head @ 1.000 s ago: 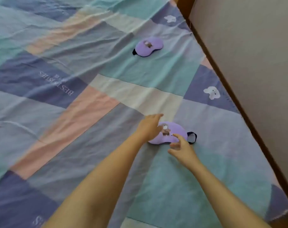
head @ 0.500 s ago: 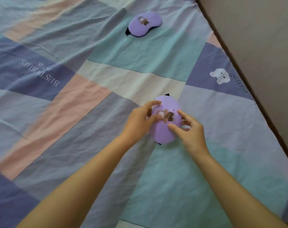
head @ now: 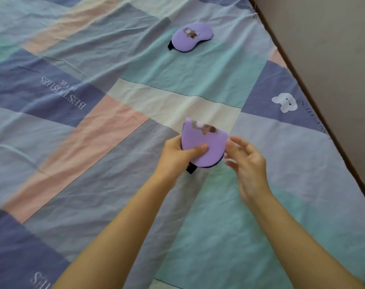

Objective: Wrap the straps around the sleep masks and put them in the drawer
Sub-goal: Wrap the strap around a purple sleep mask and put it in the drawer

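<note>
A purple sleep mask point(head: 206, 142) folded in half is lifted above the bed. My left hand point(head: 177, 157) pinches it, thumb on the front face. Its black strap point(head: 191, 169) hangs out below the hand. My right hand point(head: 246, 161) is just right of the mask with fingers spread, fingertips at the mask's right edge, holding nothing that I can see. A second purple sleep mask point(head: 191, 39) with a black strap end lies flat on the bed farther away. No drawer is in view.
A patchwork bedsheet point(head: 94, 142) in blue, teal, pink and cream covers the bed under my arms. The bed's right edge point(head: 315, 97) runs diagonally against a plain beige wall point(head: 334, 49).
The near mask went from lying flat on the sheet to being picked up by both hands and folded in half. My right hand has come off it and opened.
</note>
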A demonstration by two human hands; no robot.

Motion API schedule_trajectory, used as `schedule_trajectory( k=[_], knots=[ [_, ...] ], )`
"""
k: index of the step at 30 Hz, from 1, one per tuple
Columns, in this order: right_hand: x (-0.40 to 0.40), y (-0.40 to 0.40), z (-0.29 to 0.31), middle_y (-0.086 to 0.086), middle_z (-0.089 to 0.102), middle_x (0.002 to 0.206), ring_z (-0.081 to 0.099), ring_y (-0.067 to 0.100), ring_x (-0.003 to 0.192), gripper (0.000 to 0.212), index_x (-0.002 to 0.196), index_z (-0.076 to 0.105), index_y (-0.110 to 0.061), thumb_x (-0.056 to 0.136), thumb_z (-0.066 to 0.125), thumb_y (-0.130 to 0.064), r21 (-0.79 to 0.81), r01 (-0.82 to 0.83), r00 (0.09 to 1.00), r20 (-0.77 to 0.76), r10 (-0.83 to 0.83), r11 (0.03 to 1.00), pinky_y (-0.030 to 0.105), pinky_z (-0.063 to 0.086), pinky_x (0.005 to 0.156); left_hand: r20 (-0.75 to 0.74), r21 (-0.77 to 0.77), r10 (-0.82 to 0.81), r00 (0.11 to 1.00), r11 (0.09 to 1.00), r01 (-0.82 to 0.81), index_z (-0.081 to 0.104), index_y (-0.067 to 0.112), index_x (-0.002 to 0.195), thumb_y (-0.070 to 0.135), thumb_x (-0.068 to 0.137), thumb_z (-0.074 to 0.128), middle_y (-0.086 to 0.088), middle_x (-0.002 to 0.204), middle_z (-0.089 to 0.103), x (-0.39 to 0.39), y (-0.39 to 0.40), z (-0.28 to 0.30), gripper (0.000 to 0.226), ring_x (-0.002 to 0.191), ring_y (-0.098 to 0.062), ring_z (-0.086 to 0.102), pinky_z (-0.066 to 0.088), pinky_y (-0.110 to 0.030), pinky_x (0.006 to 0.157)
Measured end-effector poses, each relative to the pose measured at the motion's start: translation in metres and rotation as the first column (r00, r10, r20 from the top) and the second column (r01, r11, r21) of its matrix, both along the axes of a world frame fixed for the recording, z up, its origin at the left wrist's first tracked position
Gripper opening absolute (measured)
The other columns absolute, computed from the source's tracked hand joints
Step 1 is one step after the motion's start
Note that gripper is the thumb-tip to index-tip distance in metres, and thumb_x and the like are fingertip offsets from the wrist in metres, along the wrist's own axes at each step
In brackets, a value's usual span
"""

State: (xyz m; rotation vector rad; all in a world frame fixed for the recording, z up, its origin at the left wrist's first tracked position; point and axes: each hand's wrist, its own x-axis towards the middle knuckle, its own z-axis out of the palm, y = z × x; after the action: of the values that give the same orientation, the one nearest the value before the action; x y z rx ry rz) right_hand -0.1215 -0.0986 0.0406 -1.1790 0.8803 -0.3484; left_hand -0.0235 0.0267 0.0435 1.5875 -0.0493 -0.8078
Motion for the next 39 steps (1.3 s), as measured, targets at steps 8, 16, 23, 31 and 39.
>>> schedule_trajectory(
  k=[8, 16, 23, 31, 39],
  knots=[
    [-0.01, 0.047, -0.012, 0.007, 0.074, 0.088, 0.07, 0.009, 0.075, 0.024, 0.098, 0.072, -0.005, 0.075, 0.075, -0.001, -0.033, -0.183, 0.982, -0.061, 0.181, 0.983, 0.015, 0.053, 0.068, -0.296, -0.121, 0.328, 0.897, 0.919, -0.376, 0.064, 0.004, 0.111, 0.014, 0.085, 0.07, -0.006, 0.091, 0.069, -0.011, -0.006, -0.002, 0.029, 0.071, -0.016, 0.067, 0.058, -0.025, 0.062],
    [-0.012, 0.049, 0.001, 0.004, 0.058, 0.048, 0.056, 0.016, 0.053, 0.022, 0.066, 0.068, -0.006, 0.082, 0.068, -0.022, 0.06, -0.297, 0.947, -0.11, 0.302, 0.953, 0.019, 0.048, 0.066, -0.284, -0.13, 0.541, 0.791, 0.796, -0.591, 0.06, 0.009, 0.11, 0.012, 0.086, 0.068, -0.003, 0.097, 0.068, 0.0, 0.007, -0.008, 0.025, 0.084, -0.016, 0.066, 0.057, -0.028, 0.074],
    [-0.011, 0.018, 0.014, -0.005, 0.072, 0.075, 0.071, 0.01, 0.081, 0.033, 0.082, 0.071, -0.018, 0.088, 0.048, -0.041, 0.73, -0.043, 0.939, 0.262, -0.221, 0.683, 0.043, 0.039, 0.103, -0.303, -0.076, 0.587, 0.75, 0.77, -0.633, 0.064, 0.008, 0.098, 0.008, 0.087, 0.067, 0.0, 0.091, 0.07, -0.009, 0.023, -0.027, 0.012, 0.084, -0.017, 0.067, 0.057, -0.031, 0.082],
    [-0.021, 0.017, -0.022, -0.011, 0.068, 0.111, 0.063, 0.012, 0.104, 0.047, 0.128, 0.052, -0.04, 0.091, 0.047, -0.012, -0.417, -0.625, 0.748, -0.562, 0.354, 0.66, 0.037, 0.037, 0.105, -0.492, -0.198, 0.533, 0.688, 0.701, -0.685, 0.063, 0.007, 0.096, 0.008, 0.089, 0.062, -0.003, 0.09, 0.071, -0.027, 0.019, -0.015, 0.007, 0.076, -0.012, 0.07, 0.059, -0.024, 0.063],
    [-0.035, 0.024, 0.021, 0.009, 0.07, 0.069, 0.068, 0.022, 0.082, 0.034, 0.059, 0.069, -0.012, 0.082, 0.046, -0.023, 0.168, -0.527, 0.843, 0.229, 0.488, 0.833, 0.033, 0.049, 0.09, -0.391, -0.135, 0.63, 0.671, 0.682, -0.719, 0.061, 0.013, 0.091, 0.008, 0.089, 0.064, -0.001, 0.091, 0.067, -0.007, 0.037, -0.014, 0.005, 0.077, -0.012, 0.066, 0.059, -0.022, 0.062]
  ],
)
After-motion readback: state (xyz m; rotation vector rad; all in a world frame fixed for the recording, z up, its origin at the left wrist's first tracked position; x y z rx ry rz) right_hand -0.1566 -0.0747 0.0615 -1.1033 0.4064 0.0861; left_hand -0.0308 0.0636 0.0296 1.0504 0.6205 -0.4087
